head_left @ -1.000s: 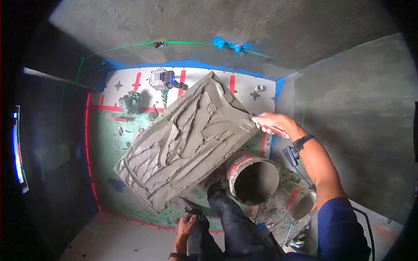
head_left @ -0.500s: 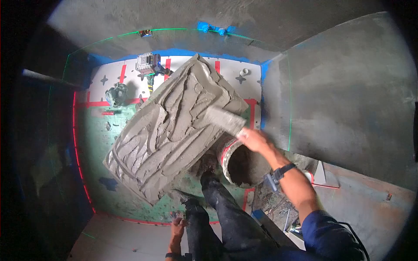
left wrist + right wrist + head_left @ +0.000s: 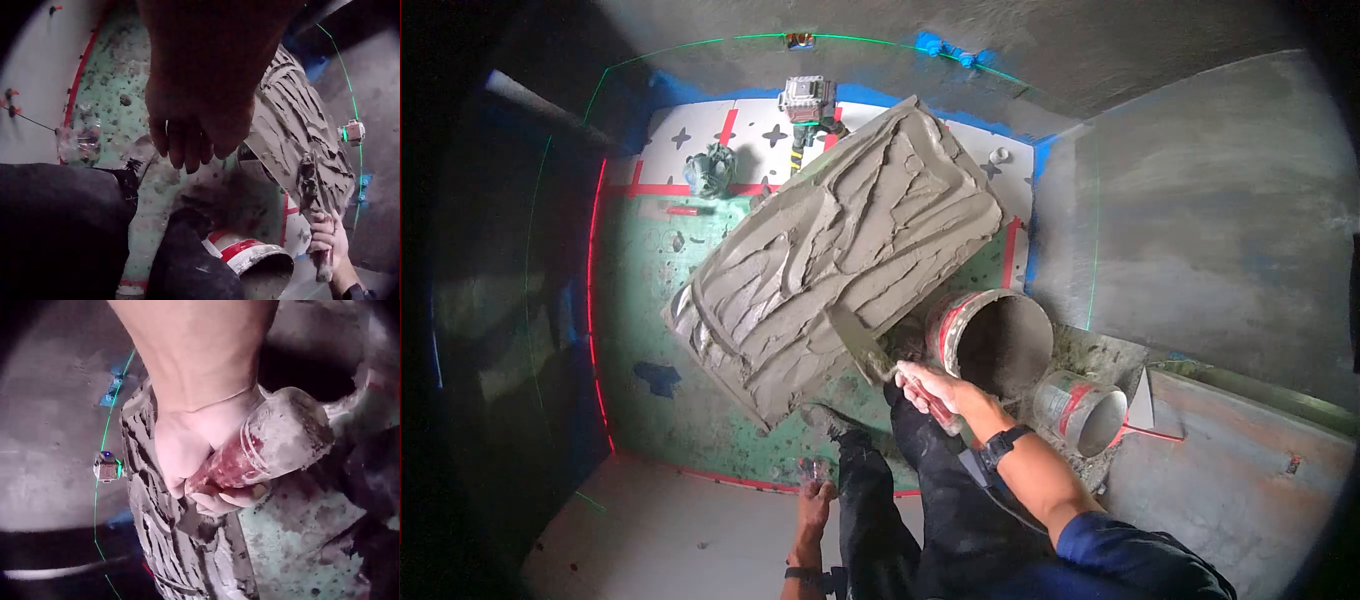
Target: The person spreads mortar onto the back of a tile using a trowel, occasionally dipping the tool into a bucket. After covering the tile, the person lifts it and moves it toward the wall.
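Observation:
A large tile (image 3: 840, 250) coated with ridged grey mortar stands tilted over the green floor. My right hand (image 3: 925, 385) grips the red handle (image 3: 250, 456) of a mortar-caked trowel (image 3: 855, 345), whose blade lies against the tile's lower edge. The right wrist view shows the fingers of the right hand (image 3: 200, 469) wrapped round the handle beside the mortared tile (image 3: 181, 550). My left hand (image 3: 813, 495) hangs by my left leg, holding nothing. In the left wrist view the left hand (image 3: 194, 134) has loosely hanging fingers above the floor, with the tile (image 3: 300, 137) and the trowel (image 3: 309, 181) beyond.
A large red-banded bucket (image 3: 990, 340) and a smaller one (image 3: 1085, 410) stand right of my legs. A laser level (image 3: 805, 100) sits at the far wall, casting green and red lines. Rendered grey walls close in at the back and right. White tiles with red spacers lie at the far side of the floor.
My right hand has carried the trowel from the tile's upper right edge down to its lower edge near the big bucket. The left hand stays hanging by my leg.

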Motion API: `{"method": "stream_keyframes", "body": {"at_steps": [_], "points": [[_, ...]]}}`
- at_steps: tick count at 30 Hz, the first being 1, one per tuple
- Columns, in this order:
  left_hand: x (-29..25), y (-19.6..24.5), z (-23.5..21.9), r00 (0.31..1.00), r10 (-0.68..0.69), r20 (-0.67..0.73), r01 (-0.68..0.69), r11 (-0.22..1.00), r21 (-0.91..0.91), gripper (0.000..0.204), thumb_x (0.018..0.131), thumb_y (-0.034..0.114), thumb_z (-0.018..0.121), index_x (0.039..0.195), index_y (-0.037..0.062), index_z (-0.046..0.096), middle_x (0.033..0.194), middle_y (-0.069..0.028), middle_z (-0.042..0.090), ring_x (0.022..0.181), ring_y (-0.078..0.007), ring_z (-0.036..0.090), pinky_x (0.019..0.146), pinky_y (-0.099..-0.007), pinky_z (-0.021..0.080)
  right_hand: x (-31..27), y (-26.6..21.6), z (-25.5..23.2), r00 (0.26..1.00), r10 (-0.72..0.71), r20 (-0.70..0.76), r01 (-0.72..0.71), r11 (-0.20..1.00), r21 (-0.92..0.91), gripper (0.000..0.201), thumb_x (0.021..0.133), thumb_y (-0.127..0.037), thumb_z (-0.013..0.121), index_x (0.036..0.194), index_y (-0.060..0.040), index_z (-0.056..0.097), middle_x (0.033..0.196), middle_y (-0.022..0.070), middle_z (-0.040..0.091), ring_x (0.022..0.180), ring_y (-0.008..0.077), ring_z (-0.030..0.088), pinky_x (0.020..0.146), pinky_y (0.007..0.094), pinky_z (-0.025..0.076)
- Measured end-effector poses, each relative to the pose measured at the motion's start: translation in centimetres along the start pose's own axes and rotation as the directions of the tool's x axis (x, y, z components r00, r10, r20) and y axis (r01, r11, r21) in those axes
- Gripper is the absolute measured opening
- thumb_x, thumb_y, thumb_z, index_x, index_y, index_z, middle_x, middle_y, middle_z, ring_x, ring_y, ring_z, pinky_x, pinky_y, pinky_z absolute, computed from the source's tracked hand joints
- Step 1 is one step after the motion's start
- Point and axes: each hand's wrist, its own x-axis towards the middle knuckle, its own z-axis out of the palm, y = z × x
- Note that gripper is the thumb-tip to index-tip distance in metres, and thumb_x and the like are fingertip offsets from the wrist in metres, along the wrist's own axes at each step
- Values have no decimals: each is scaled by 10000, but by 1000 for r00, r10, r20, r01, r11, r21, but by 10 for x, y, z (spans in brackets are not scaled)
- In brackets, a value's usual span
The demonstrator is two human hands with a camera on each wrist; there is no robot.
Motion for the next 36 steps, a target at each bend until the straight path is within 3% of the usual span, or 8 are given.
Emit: {"method": "stream_keyframes", "body": {"at_steps": [4,10,13,17,22,29,32,36], "points": [[-2,-16,-8,999,-46,-29,43,995,-88,117,929,106,580,893,-4,570,761,-50,595,702,-159,610,670,-308,522,-56,9,-17,997,80,-11,-80,961,-265,411,975,-475,459,878,-81,530,584,7,501,429,103,476,404,264,392],[9,-49,-23,999,-36,26,41,976,-213,192,894,165,602,875,-26,595,764,-100,648,721,-174,631,685,-310,514,-138,78,-92,887,41,-459,-16,998,58,397,953,-481,474,887,-93,529,604,16,511,490,129,491,452,300,402],[12,-33,-20,998,-57,-21,55,995,-81,214,903,165,587,877,-47,605,795,-108,659,743,-184,638,703,-314,517,-105,140,-144,793,110,-600,85,954,287,384,931,-542,458,848,-176,538,608,-12,505,500,152,484,473,315,412],[16,-31,-20,998,-60,-9,60,995,84,160,920,126,572,952,-25,617,845,-67,628,778,-165,623,727,-314,513,-127,242,-146,747,299,-595,-182,951,249,438,898,-578,480,764,-170,564,555,-4,484,439,168,443,415,334,366],[24,8,-3,999,36,-23,-29,963,270,201,919,173,582,927,-26,611,813,-50,619,765,-159,595,719,-311,476,-211,213,-138,723,171,-669,-273,961,-49,363,944,-447,513,879,-94,564,618,-2,517,436,121,442,413,286,366],[3,45,25,1000,3,4,-4,982,191,292,910,283,585,850,-1,616,733,-36,609,705,-138,551,659,-311,452,-101,58,-32,915,-176,-362,26,923,-383,317,954,-389,532,910,-76,556,586,-31,444,423,79,405,382,252,341],[-12,40,22,999,-40,-4,40,997,73,257,914,252,605,839,6,599,724,-13,593,681,-111,529,648,-279,445,-23,71,20,960,-67,-271,59,998,-35,289,943,-385,542,871,-104,541,591,-30,449,438,68,408,384,227,343],[-15,-17,9,996,-74,-57,77,996,49,236,923,227,590,817,15,582,704,-5,577,664,-95,521,623,-263,429,28,132,108,976,60,-210,-71,996,-49,296,944,-401,493,858,-119,526,588,-3,476,430,96,424,387,259,366]]}}
